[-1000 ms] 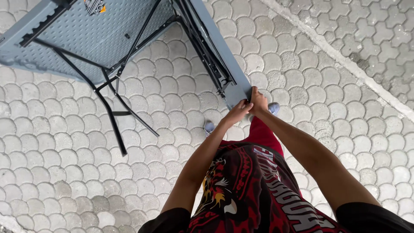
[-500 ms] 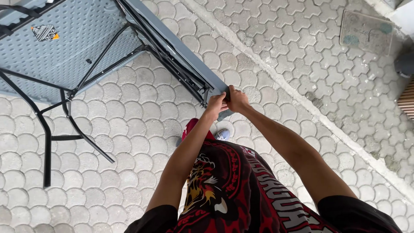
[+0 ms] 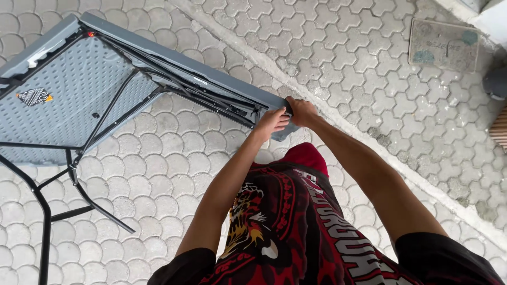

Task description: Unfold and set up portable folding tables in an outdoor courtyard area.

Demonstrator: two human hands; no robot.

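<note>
Grey scalloped paving (image 3: 174, 174), pale kerb strip (image 3: 369, 142) laid diagonally, worn mat (image 3: 443, 45) at upper right, round grey object (image 3: 496, 83) cut off at right edge

I see flat, bright daylight across the paving (image 3: 369, 79), with no hard shadows anywhere. The grey table (image 3: 68, 89) underside reads evenly lit, without glare. Focus is sharp through the middle of the scene. My wide lens bends the paving at the near left and far right, and the near shirt (image 3: 296, 232) looks slightly soft.
</note>
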